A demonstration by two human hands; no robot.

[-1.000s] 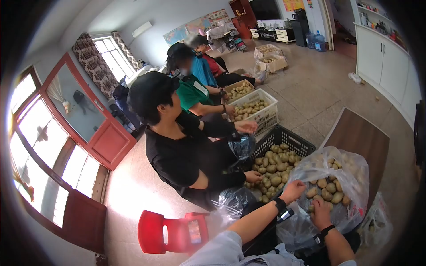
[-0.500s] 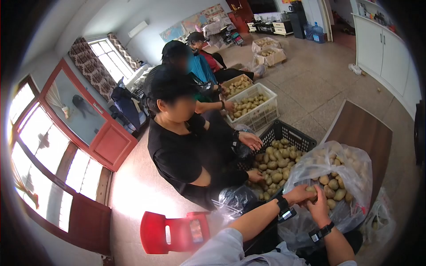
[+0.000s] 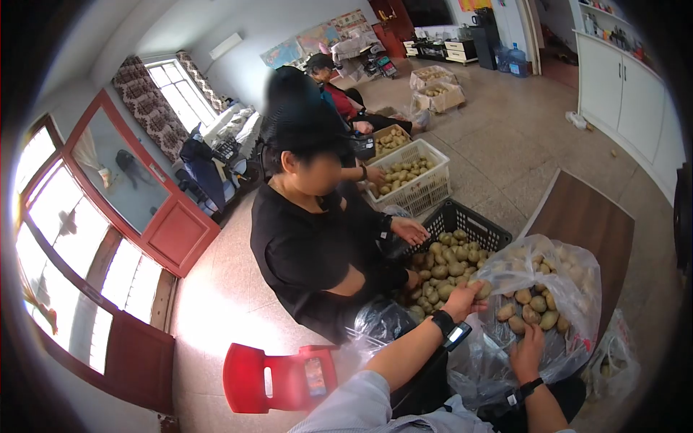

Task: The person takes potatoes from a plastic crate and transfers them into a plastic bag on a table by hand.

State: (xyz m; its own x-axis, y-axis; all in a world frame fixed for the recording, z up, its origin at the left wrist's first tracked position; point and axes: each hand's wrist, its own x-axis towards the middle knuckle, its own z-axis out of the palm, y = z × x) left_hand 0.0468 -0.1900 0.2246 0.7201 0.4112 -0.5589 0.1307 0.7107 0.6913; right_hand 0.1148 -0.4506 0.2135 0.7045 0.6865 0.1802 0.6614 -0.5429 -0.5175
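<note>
One potato point(image 3: 482, 290), pale yellow-brown and rounded, is held at the fingertips of the left hand point(image 3: 464, 301), between crate and bag. The plastic bag point(image 3: 480, 372) is translucent, crumpled and open, its mouth facing the wearer. Loose potatoes point(image 3: 537, 304), brown to yellowish and oval, lie piled in the opening; more show dimly through the film. The right hand point(image 3: 528, 351) is at the near edge of this pile, fingertips against or just beside the potatoes; contact cannot be confirmed. The black perforated crate point(image 3: 493, 234), adjacent, stands upright and contains a heap of similar potatoes point(image 3: 449, 264).
</note>
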